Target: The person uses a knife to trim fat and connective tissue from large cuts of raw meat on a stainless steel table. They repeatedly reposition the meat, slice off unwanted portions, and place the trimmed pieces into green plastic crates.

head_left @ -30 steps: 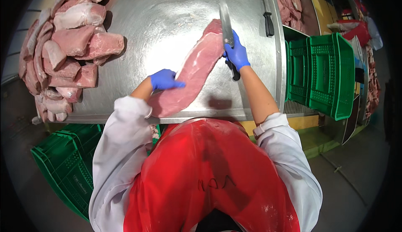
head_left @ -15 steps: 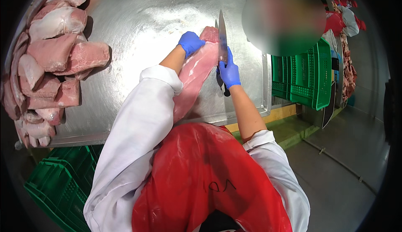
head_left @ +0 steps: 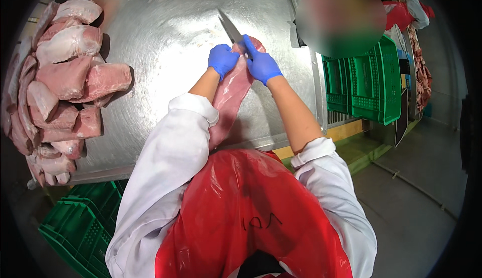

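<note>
A long, pale pink piece of raw meat lies on the steel table, running from its near edge toward the middle. My left hand, in a blue glove, grips the left side of the meat near its far end with curled fingers. In my right hand, also gloved in blue, is a knife, its handle hidden by the fingers. The knife blade crosses the far end of the meat, and its tip points away to the left beyond my left hand.
Many raw meat pieces are heaped along the left side of the steel table. Green crates stand at the right and under the left front edge. A blurred patch hides something at the upper right.
My right hand has moved left, from beside the meat to over its far end. The blade, which pointed straight away, now slants left across the meat. My left hand stays on the meat.
</note>
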`<state>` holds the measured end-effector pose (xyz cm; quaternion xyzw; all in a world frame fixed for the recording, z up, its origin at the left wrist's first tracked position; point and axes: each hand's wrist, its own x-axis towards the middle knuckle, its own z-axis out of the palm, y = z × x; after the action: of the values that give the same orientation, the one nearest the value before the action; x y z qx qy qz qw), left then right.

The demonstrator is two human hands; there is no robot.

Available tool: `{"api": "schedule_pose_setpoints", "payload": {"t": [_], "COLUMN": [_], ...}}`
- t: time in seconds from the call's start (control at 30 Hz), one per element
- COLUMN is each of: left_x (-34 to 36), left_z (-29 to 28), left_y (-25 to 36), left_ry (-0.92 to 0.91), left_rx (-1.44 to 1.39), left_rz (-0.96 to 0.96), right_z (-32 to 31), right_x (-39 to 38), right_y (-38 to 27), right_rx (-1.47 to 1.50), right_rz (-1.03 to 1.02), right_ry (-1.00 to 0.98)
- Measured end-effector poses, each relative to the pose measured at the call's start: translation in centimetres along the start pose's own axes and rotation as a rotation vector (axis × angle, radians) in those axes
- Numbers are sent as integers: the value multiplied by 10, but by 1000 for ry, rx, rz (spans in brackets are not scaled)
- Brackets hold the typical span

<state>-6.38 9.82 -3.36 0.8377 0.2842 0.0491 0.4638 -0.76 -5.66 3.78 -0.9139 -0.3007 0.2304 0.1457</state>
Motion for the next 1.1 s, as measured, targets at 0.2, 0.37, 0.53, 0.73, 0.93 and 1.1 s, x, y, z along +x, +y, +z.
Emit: {"api": "schedule_pose_setpoints", "payload": {"t": [0.2, 0.37, 0.53, 0.73, 0.93, 1.1], "left_x": [-10, -17, -19, -35, -24, -20], "left_z": [-8, -5, -9, -15, -21, -23], "left_y": [12, 28, 17, 50, 29, 34], "left_ry": [-121, -43, 15, -15, 32, -84], "left_rx": [18, 38, 82, 147, 4, -49], "left_rz": [-68, -14, 40, 74, 42, 117], "right_z": [-55, -39, -50, -22, -11, -12], "right_x": [-93, -23, -54, -26, -63, -60], "right_y": [50, 31, 57, 50, 75, 41], "right_rx": [308, 413, 555, 733, 783, 858], "right_rz": [99, 53, 49, 25, -102, 10], "right_ry": [-420, -377, -532, -523, -614, -571]}}
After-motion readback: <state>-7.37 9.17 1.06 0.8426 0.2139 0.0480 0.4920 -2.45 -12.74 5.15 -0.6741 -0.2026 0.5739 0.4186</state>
